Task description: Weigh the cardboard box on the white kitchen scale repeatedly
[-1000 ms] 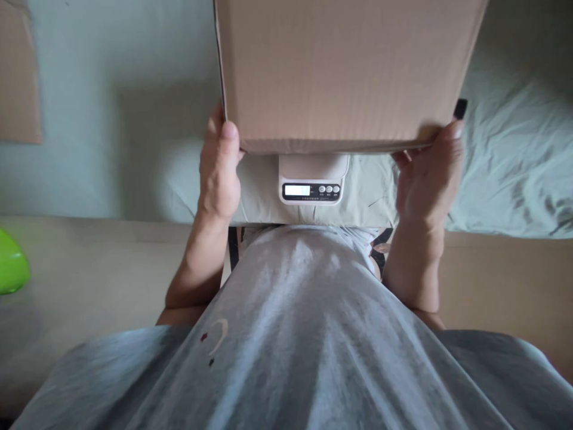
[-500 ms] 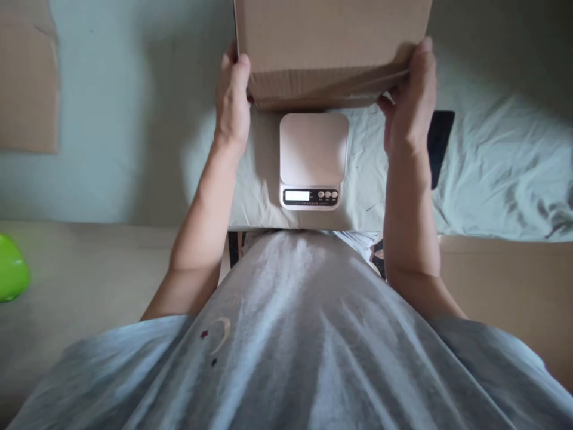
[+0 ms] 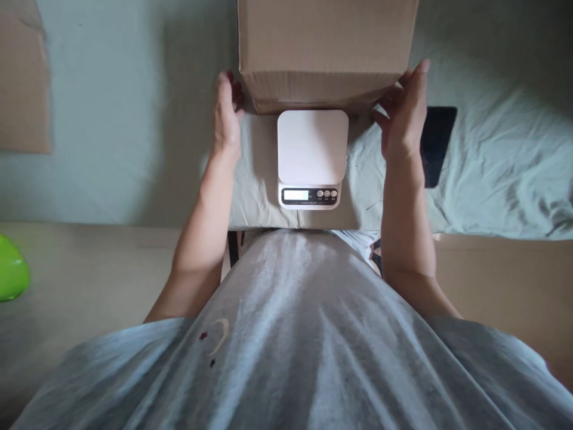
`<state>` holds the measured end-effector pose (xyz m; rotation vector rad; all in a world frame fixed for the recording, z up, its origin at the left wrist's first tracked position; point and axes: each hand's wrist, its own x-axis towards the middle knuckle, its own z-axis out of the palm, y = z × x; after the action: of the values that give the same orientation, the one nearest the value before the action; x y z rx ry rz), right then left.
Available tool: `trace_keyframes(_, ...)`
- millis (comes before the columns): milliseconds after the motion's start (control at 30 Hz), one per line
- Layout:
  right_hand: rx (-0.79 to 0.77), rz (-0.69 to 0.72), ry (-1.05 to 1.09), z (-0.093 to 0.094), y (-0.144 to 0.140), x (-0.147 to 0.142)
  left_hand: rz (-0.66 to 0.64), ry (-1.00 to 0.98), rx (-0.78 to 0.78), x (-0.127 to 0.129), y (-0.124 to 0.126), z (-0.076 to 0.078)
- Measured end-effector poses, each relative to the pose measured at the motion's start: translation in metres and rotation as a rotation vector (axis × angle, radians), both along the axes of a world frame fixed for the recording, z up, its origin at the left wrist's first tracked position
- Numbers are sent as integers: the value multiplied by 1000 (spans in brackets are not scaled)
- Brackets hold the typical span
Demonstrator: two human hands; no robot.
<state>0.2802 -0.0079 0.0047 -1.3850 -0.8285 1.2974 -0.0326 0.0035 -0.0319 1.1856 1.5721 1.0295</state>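
A brown cardboard box (image 3: 326, 42) stands on the cloth-covered surface, cut off by the top of the view. Just off its left side is my left hand (image 3: 227, 113), fingers apart and nothing in it. My right hand (image 3: 405, 110) is at the box's near right corner with its fingers loosely spread; whether the fingertips still touch the cardboard is hard to make out. Between my forearms lies a white digital kitchen scale (image 3: 312, 149), its display lit and its platform bare, close in front of the box.
A black phone-like slab (image 3: 439, 146) lies right of my right wrist. Flat cardboard (image 3: 22, 89) rests at the far left. The pale green cloth (image 3: 107, 119) ends at a front edge near my body. Something bright green (image 3: 12, 269) shows at the lower left.
The box has settled lower and looks slightly smaller. My left hand has come off its left side, and my right hand has loosened from its corner.
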Motion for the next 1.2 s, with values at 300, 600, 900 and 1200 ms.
trace_keyframes(300, -37, 4, -24, 14, -5, -3, 206, -338, -151, 12, -10, 36)
trace_keyframes(600, 106, 43, 16, 33, 7, -18, 191, -300, -225, 40, 2, 78)
trace_keyframes(900, 306, 100, 55, 66, -80, -3, -14, -371, 149, 23, -98, 86)
trace_keyframes(1200, 217, 73, 15, 62, -124, -7, 37, -384, 123, 37, -150, 94)
